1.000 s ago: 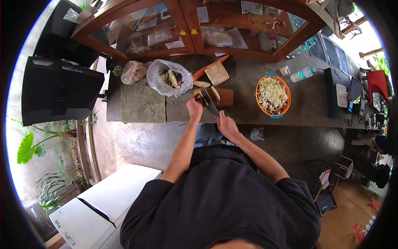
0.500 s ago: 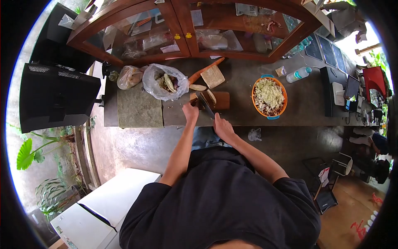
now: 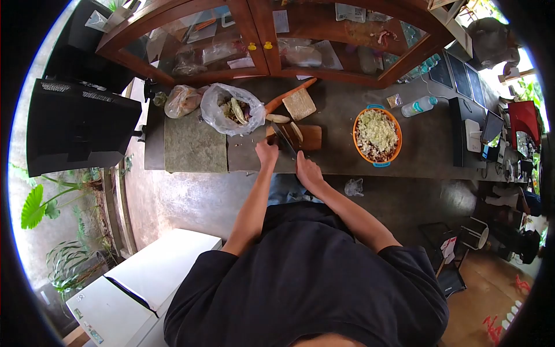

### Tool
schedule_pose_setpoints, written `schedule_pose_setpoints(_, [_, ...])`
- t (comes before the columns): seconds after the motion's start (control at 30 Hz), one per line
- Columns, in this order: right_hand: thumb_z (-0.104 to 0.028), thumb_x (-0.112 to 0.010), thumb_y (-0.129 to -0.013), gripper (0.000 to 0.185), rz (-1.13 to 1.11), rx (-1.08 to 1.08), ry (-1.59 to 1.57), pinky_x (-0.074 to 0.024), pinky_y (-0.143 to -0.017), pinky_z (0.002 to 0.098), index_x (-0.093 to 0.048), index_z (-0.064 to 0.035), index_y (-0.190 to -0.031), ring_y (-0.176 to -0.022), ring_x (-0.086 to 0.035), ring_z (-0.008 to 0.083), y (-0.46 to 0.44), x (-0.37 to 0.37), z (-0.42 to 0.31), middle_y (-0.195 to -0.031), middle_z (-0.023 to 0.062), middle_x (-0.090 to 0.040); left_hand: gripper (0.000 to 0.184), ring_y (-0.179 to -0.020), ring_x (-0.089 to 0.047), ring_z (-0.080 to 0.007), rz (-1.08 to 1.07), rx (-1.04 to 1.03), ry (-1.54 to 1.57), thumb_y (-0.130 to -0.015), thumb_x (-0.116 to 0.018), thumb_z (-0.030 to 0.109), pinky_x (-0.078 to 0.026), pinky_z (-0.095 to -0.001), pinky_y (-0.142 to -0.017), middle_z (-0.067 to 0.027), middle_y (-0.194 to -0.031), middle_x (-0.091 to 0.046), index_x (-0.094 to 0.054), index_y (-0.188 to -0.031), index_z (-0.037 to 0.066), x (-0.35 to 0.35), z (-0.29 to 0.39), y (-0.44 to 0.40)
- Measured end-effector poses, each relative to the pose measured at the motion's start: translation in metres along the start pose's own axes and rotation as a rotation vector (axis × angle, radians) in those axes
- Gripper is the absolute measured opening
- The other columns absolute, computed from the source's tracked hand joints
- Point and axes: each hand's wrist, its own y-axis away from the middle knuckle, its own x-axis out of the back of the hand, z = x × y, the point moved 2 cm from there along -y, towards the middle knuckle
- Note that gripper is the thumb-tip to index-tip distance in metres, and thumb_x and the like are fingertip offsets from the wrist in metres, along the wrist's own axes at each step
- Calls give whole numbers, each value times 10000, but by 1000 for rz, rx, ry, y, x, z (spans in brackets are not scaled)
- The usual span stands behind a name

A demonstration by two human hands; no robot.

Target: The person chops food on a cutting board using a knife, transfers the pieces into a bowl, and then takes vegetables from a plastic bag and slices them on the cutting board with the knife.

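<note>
My right hand (image 3: 309, 171) is closed round the handle of a kitchen knife (image 3: 284, 137). Its dark blade slants up and left over the left part of a wooden cutting board (image 3: 312, 137). At the board's left end, beside the blade, my left hand (image 3: 266, 152) has its fingers curled; whatever they press on is hidden. A pale, elongated piece of food (image 3: 297, 132) lies on the board just right of the blade. Another pale long piece (image 3: 278, 118) rests behind the board, near a clear plastic bag (image 3: 212, 122) of peelings and scraps.
An orange basin (image 3: 356, 147) heaped with chopped food stands to the right, with a water bottle (image 3: 420, 106) beyond it. Behind the board lie a tan block (image 3: 299, 104) and a long orange-brown stick-like thing (image 3: 287, 96). A glass-doored cabinet (image 3: 260, 37) overhangs the counter's back.
My hands stay at the board, with the knife shifted slightly. The whole view has moved a little. At the far upper right, another person has changed posture.
</note>
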Motion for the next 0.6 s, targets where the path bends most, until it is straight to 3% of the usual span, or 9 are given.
schedule_pose_setpoints(0.27, [-173,-478,-947,356,-124,-29,25,-509,-681,584,-420,36,-1230,-746,-644,474,24,11,2,-797,287,-650,238,-834,-697,-392,44,43,95,-852,-700,211,-537,-443,-764,-219,-866,-718,-754,-1014,45,9,14,12])
schedule_pose_setpoints(0.6, [-191,-476,-970,359,-11,22,0,-509,-685,593,-413,36,-1241,-750,-644,487,-5,7,7,-800,293,-651,219,-855,-691,-404,52,-15,123,-835,-682,158,-530,-451,-777,-227,-871,-712,-755,-1010,48,1,3,6])
